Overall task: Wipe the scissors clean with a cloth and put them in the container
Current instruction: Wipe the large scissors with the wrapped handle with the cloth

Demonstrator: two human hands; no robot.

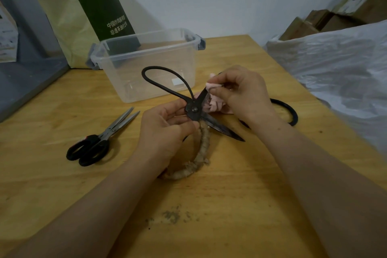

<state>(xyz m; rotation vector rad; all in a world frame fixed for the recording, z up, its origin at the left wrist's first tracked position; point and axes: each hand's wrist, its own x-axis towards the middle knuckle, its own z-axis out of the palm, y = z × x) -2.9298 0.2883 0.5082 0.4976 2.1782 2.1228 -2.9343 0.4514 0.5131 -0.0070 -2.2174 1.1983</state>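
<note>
Large black iron scissors stand spread open above the wooden table. One loop handle is wrapped in pale twine; the other is bare. My left hand grips them near the pivot and the wrapped handle. My right hand pinches a pink cloth around the upper blade. The lower blade points right and toward me, bare. The clear plastic container sits just behind, open, with nothing visible inside.
Steel scissors with black handles lie at the left on the table. Another black iron pair lies partly hidden behind my right wrist. A green paper bag leans on the wall; white plastic sheeting borders the right edge.
</note>
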